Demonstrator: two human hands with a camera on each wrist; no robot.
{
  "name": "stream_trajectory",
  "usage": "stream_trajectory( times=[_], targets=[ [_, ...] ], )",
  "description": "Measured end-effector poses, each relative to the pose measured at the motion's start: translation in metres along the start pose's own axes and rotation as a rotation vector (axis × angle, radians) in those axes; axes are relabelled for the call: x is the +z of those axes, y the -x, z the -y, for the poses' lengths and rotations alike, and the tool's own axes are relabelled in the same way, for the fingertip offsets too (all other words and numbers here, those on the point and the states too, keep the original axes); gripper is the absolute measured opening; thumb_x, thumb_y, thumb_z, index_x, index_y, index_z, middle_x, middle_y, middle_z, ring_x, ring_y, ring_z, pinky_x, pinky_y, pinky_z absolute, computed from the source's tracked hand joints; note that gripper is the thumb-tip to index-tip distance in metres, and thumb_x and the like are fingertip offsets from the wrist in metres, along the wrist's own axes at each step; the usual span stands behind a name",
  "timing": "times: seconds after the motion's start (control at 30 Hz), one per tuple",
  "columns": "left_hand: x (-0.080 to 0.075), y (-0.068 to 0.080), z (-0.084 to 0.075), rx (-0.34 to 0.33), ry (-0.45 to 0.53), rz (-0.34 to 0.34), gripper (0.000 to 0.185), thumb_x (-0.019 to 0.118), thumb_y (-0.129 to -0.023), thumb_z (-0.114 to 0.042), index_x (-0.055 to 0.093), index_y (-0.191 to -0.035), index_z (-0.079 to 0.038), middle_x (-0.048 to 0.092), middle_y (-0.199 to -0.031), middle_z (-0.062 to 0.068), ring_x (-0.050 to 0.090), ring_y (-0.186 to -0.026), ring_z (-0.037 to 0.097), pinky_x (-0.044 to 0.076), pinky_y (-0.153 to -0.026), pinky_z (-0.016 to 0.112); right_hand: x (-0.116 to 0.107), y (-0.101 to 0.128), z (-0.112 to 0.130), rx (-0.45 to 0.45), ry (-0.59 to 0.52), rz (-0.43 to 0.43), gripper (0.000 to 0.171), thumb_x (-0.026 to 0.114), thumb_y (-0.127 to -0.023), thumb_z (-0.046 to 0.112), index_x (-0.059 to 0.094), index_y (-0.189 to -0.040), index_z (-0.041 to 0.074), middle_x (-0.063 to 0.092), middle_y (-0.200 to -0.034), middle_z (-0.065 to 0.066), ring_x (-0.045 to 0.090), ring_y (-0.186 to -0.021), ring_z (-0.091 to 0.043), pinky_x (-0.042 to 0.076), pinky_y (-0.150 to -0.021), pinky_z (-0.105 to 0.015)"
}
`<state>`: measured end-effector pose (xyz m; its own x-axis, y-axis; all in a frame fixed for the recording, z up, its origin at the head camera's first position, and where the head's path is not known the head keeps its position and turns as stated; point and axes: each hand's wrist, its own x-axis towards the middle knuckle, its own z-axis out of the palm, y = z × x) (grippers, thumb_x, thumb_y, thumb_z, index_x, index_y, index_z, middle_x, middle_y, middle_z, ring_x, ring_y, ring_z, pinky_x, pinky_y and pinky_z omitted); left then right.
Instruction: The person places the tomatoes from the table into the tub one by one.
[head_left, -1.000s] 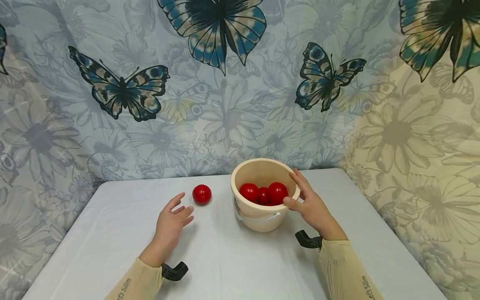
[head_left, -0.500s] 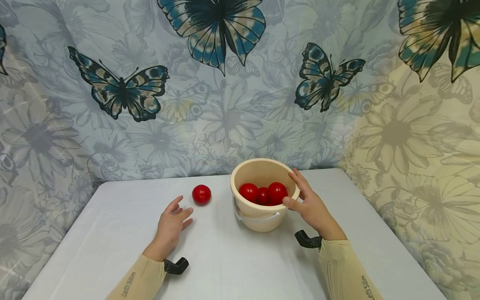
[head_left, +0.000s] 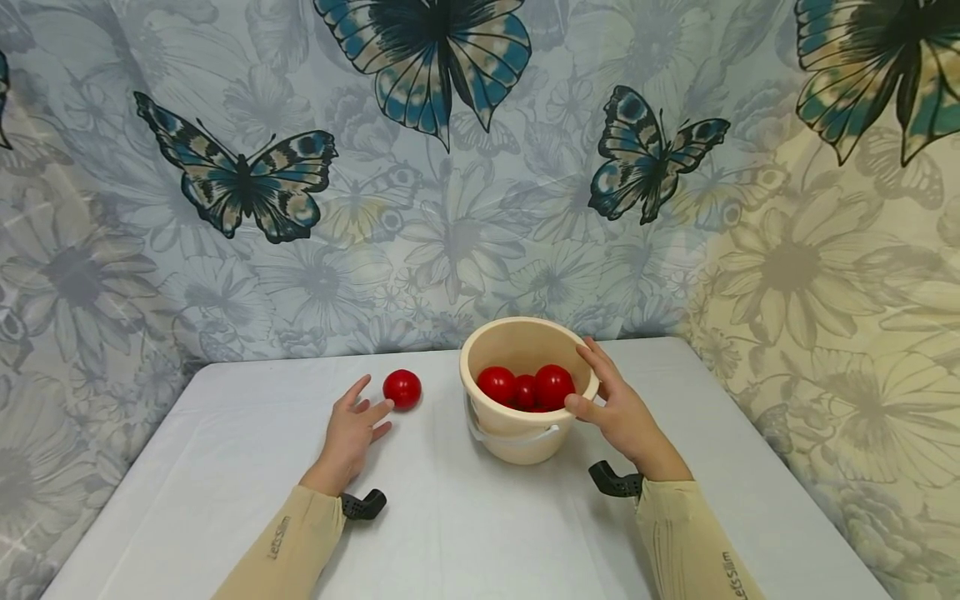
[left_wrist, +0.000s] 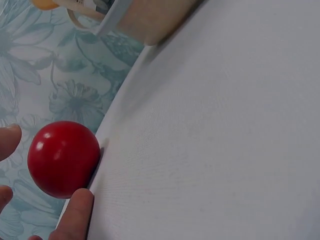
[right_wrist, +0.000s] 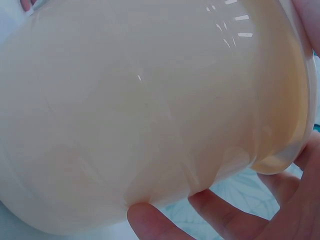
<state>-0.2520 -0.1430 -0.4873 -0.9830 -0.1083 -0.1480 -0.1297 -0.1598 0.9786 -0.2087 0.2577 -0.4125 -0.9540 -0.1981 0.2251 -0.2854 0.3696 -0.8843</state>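
ball: small red ball [head_left: 402, 388] just left of centre in the head view, alone on the white table [head_left: 450, 533]; in the left wrist view it sits at the lower left [left_wrist: 63, 159]
ball handling: judged light, smooth and glossy, so it may roll or slip; it looks firm; best taken across its widest part with thumb on one side and fingers on the other
left hand: left hand [head_left: 352, 433] lies low over the table with fingers spread and straight, holding nothing; fingertips [left_wrist: 75, 212] sit just beside the ball, whether touching it I cannot tell
bucket: cream plastic bucket [head_left: 517, 442] at centre right, upright, several red balls [head_left: 532, 387] inside
bucket handling: stiff, thin-walled, probably light; the rim is the natural hold
right hand: right hand [head_left: 622, 417] holds the rim on the bucket's right side, thumb at the near edge, fingers [right_wrist: 160, 222] curled against the wall
backdrop: butterfly cloth [head_left: 240, 179] behind the table
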Motion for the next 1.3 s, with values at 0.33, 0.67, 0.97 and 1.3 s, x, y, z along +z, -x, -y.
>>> stream_trajectory(
  times=[0.33, 0.67, 0.97, 1.3],
  targets=[
    [0.008, -0.019, -0.001, -0.007, -0.044, 0.021, 0.075, 0.07, -0.093, -0.009, 0.033, -0.157, -0.022, -0.002, -0.164, 0.003, 0.014, -0.146, 0.03, 0.053, -0.094, 0.043, 0.0, 0.0, 0.0, 0.006, -0.003, -0.003, 0.079, 0.07, -0.094, 0.024, 0.025, -0.159, 0.021, 0.007, -0.163, 0.013, 0.032, -0.14, -0.043, 0.057, -0.085, -0.043],
    [0.01, -0.03, -0.001, -0.021, -0.082, 0.07, 0.084, 0.072, -0.091, -0.004, 0.029, -0.158, -0.029, -0.008, -0.164, -0.002, 0.009, -0.148, 0.029, 0.052, -0.095, 0.042, 0.001, 0.001, 0.001, 0.01, 0.034, -0.01, 0.08, 0.07, -0.094, 0.026, 0.025, -0.159, 0.022, 0.007, -0.164, 0.01, 0.033, -0.14, -0.043, 0.056, -0.086, -0.044],
    [0.013, -0.036, -0.003, -0.032, -0.11, 0.122, 0.087, 0.072, -0.09, -0.001, 0.027, -0.159, -0.028, -0.007, -0.165, 0.001, 0.013, -0.148, 0.032, 0.051, -0.095, 0.042, 0.0, 0.0, 0.002, 0.005, 0.016, -0.004, 0.079, 0.07, -0.095, 0.025, 0.025, -0.159, 0.02, 0.007, -0.165, 0.005, 0.029, -0.141, -0.045, 0.057, -0.084, -0.044],
    [0.025, -0.038, 0.001, -0.025, -0.108, 0.165, 0.081, 0.069, -0.092, 0.0, 0.03, -0.158, -0.025, 0.009, -0.162, 0.007, 0.027, -0.138, 0.038, 0.055, -0.091, 0.043, 0.0, 0.0, 0.003, 0.0, 0.0, -0.002, 0.079, 0.07, -0.094, 0.024, 0.025, -0.159, 0.02, 0.006, -0.165, 0.007, 0.03, -0.14, -0.046, 0.058, -0.083, -0.044]
  ],
)
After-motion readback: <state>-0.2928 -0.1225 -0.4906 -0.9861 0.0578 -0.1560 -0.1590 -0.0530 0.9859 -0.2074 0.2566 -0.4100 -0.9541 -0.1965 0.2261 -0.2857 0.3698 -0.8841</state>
